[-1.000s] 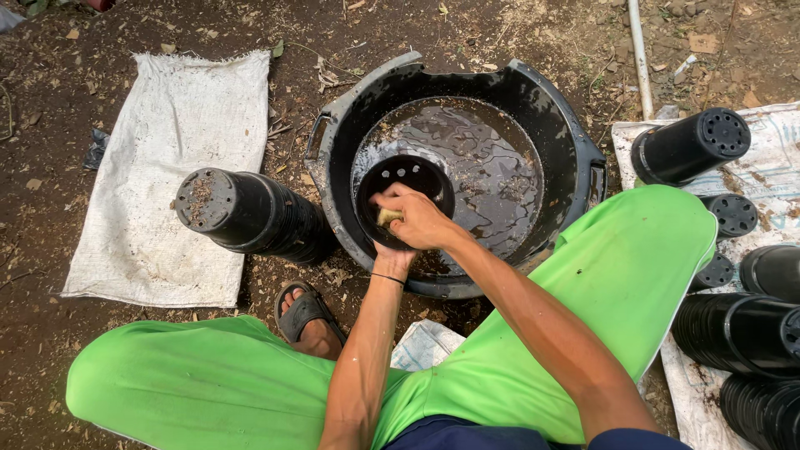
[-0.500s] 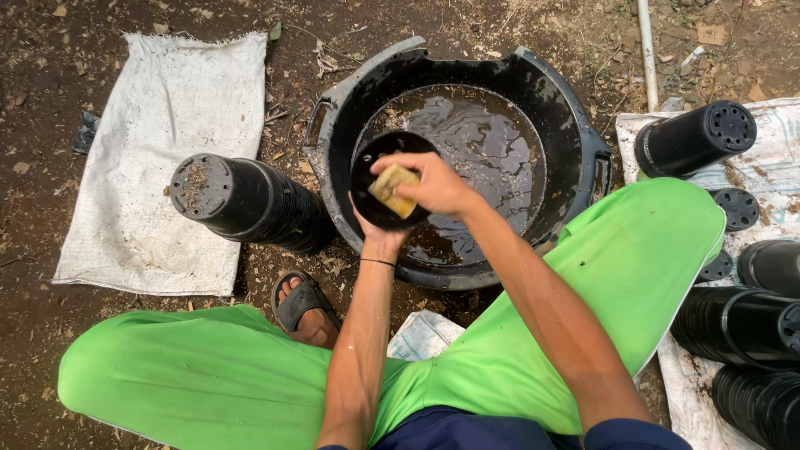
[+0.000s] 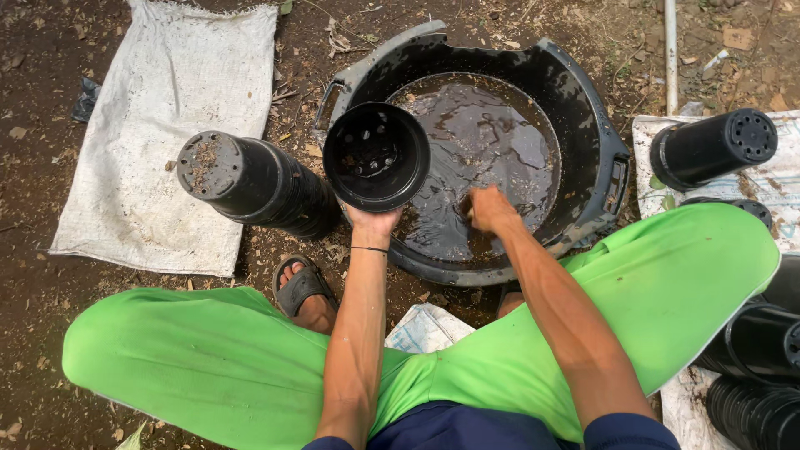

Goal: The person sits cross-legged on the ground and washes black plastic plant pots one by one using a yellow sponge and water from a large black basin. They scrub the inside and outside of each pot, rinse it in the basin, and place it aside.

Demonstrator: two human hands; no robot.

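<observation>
- My left hand [image 3: 375, 221] grips a black pot [image 3: 377, 156] from below, its opening facing me;
- my right hand [image 3: 492, 210] is clenched, dipped into the muddy water of the tub [image 3: 583, 92]

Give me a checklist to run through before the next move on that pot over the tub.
1. Left hand grips the black pot from below: ok.
2. Pot's open mouth faces the camera, holed base visible inside: ok.
3. Right hand is down in the muddy water of the black tub: ok.
4. Anything held in the right hand: cannot tell.
5. Pot's inside clean: cannot tell.
6. Stack of pots lies on the white sack, apart from both hands: ok.
</observation>
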